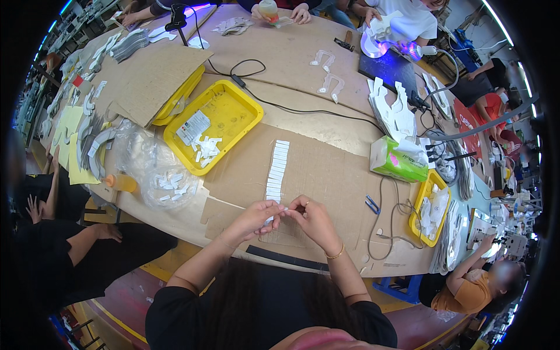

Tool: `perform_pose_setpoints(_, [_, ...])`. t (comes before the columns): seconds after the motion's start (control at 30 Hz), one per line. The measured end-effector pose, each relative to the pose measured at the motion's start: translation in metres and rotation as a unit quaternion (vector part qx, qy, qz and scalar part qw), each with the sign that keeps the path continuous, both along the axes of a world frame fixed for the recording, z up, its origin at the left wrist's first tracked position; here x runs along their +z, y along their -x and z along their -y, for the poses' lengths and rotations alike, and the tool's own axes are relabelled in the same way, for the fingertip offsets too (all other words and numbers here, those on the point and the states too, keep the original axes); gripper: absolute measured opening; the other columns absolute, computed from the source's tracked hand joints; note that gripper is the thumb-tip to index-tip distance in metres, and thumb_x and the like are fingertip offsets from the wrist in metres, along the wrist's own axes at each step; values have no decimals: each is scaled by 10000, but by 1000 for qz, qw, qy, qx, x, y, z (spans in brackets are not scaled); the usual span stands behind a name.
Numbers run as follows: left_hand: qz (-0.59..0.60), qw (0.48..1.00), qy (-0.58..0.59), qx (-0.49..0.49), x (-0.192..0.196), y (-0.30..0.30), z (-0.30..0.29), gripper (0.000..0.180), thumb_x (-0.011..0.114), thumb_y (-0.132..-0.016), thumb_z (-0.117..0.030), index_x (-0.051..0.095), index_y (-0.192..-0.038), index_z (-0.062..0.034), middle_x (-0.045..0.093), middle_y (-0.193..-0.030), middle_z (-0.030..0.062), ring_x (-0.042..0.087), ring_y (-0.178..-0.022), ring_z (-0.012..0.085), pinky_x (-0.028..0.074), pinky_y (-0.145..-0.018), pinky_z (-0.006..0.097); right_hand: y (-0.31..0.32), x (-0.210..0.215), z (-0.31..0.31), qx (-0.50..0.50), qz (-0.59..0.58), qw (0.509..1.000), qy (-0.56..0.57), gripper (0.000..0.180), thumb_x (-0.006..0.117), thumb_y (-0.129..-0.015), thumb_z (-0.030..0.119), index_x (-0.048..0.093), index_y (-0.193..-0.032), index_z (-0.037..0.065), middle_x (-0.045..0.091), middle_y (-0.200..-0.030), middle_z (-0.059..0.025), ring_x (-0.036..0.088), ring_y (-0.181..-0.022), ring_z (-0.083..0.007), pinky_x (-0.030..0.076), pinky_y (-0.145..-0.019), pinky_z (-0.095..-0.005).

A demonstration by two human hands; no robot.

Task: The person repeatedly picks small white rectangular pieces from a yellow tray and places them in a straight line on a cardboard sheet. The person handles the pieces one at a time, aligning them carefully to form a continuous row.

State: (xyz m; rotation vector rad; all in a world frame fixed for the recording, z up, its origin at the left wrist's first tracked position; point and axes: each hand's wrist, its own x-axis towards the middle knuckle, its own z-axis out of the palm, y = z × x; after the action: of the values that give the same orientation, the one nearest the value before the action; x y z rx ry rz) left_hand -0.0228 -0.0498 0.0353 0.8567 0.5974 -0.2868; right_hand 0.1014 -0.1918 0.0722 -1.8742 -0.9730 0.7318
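Note:
Over the near edge of a flat cardboard sheet (326,169), my two hands meet fingertip to fingertip. My left hand (256,219) is closed, thumb and forefinger pinching a small white tag (285,210). From the other side my right hand (314,221) pinches at the same small piece, its fingers partly hiding it. Just beyond them a column of small white tags (276,169) runs away from me, laid edge to edge on the cardboard. More white shows under my left fingers; I cannot tell whether it is held or lies on the sheet.
A yellow tray (256,119) with loose white tags stands beyond my left hand, beside a clear plastic bag (146,157). To the right are a green tissue box (398,160), blue thread snips (372,204), a cable and another yellow tray (416,224). Other people work around the table.

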Motion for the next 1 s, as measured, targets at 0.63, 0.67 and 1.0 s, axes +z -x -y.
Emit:
perform_pose_setpoints(0.63, [4, 990, -137, 34, 6, -2, 6, 171, 591, -937, -214, 620, -923, -46, 534, -659, -1, 376, -458, 21, 265, -405, 176, -6, -24, 9, -101, -166, 981, -10, 130, 621, -913, 117, 620, -938, -11, 645, -778, -29, 582, -696, -60, 479, -635, -203])
perform_pose_setpoints(0.67, [17, 991, -122, 47, 8, -2, 5, 166, 591, -937, -206, 620, -925, -44, 534, -661, -1, 373, -460, 21, 266, -407, 174, -6, -25, 10, -129, -178, 975, 0, 132, 612, -921, 121, 619, -943, -9, 646, -785, -31, 581, -697, -62, 479, -636, -204])
perform_pose_setpoints(1.0, [60, 989, -114, 77, 23, -11, 0, 167, 591, -936, -184, 630, -917, -23, 524, -650, -4, 356, -469, 11, 269, -416, 167, -12, -4, 9, -95, -303, 946, -68, 189, 634, -911, 149, 619, -999, -17, 652, -843, -37, 592, -728, -75, 493, -677, -207])
